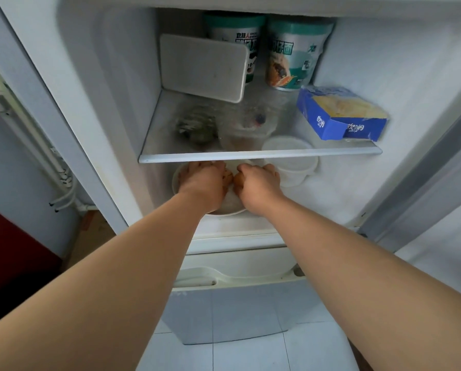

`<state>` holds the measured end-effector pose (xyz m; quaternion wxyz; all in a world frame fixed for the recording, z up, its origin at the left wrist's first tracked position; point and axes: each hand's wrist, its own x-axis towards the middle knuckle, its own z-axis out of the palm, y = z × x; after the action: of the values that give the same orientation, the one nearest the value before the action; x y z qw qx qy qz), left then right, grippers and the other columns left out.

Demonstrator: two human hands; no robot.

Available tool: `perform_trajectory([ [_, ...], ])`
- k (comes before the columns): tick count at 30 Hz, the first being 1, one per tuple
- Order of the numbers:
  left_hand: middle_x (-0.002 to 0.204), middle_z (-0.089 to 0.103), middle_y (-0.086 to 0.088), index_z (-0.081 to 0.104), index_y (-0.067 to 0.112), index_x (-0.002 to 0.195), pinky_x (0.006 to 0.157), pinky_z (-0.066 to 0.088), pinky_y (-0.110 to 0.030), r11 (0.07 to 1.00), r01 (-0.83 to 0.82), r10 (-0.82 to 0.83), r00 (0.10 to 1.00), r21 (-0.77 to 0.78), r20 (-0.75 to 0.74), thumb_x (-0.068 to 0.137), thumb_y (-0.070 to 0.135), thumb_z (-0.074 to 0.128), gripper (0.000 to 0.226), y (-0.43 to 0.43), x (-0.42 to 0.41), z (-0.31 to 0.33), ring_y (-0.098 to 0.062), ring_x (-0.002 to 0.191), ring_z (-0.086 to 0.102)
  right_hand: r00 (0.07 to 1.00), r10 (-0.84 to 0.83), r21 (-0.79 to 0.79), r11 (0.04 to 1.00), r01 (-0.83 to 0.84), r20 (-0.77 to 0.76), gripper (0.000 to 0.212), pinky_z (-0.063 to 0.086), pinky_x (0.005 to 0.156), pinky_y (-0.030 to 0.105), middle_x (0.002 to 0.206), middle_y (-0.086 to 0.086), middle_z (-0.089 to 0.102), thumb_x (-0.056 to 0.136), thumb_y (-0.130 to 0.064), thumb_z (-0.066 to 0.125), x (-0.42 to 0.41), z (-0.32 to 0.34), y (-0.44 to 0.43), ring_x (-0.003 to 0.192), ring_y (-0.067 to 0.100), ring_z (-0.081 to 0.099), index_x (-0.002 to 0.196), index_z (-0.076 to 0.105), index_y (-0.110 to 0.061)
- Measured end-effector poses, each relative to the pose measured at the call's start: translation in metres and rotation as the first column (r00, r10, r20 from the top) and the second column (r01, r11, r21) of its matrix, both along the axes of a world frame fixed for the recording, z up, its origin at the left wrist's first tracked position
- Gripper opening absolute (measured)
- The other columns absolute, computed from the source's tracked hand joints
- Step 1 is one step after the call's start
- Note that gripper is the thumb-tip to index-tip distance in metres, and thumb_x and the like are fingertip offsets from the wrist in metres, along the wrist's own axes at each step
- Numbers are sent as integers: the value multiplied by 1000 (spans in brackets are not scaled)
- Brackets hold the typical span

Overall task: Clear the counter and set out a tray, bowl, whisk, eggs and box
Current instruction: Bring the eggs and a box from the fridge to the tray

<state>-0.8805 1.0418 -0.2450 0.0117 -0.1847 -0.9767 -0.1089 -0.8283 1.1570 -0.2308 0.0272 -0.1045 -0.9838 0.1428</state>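
Both hands reached under the clear glass shelf's white edge (258, 156), with little room above. The left hand (205, 183) and right hand (258, 184) were each curled around brown eggs (237, 180) over a round white bowl (177, 180).

open fridge, glass shelf (258, 156) across the middle. on it: white rectangular tray (204, 66) leaning upright at back left, two teal instant noodle cups (295, 53) behind and beside it, blue box (341, 113) open-topped at right, tilted. lower level under the shelf: white bowl (224, 208) at left, white lidded tub (295, 167) just right of it. items seen through the glass are blurred.
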Motion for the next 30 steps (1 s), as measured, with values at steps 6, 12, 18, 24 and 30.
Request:
perform_trajectory([
  [6, 113, 58, -11, 51, 18, 109, 86, 44, -37, 1000, -23, 23, 1000, -13, -8, 94, 36, 46, 24, 6, 3, 3, -30, 107, 55, 999, -5, 40, 999, 7, -52, 34, 36, 95, 37, 122, 12, 59, 92, -29, 53, 3, 0, 2, 116, 34, 48, 122, 56, -15],
  [12, 127, 50, -15, 37, 8, 130, 97, 43, -41, 985, -142, 124, 980, 103, 158, 98, 35, 41, 42, 1, 28, 14, -34, 118, 48, 989, -103, -198, 977, 82, -103, 17, 43, 88, 38, 105, 11, 63, 89, -23, 52, 13, 5, -1, 104, 36, 54, 102, 58, -13],
  [18, 128, 51, -13, 38, 10, 126, 102, 36, -43, 928, -210, 140, 962, 306, 235, 98, 39, 36, 41, -19, 89, 43, -36, 123, 41, 960, -245, -616, 779, 112, -135, 17, 41, 62, 29, 75, 4, 52, 86, -22, 57, 56, 27, -17, 72, 23, 49, 84, 58, -5],
  [24, 117, 58, -8, 44, 12, 120, 91, 42, -39, 790, -369, 185, 905, 490, 384, 98, 36, 40, 33, -65, 175, 75, -31, 110, 49, 976, -219, -772, 621, 136, -4, 16, 36, 53, 25, 73, 3, 53, 84, -21, 61, 126, 58, -63, 62, 16, 45, 82, 61, -5],
  [30, 113, 62, -3, 45, 14, 123, 81, 42, -30, 515, -552, 294, 832, 656, 470, 94, 39, 48, 38, -135, 240, 111, -22, 104, 57, 994, -102, -826, 556, 92, 42, 21, 36, 55, 25, 74, 2, 57, 83, -21, 61, 177, 95, -133, 67, 16, 47, 87, 65, -1],
])
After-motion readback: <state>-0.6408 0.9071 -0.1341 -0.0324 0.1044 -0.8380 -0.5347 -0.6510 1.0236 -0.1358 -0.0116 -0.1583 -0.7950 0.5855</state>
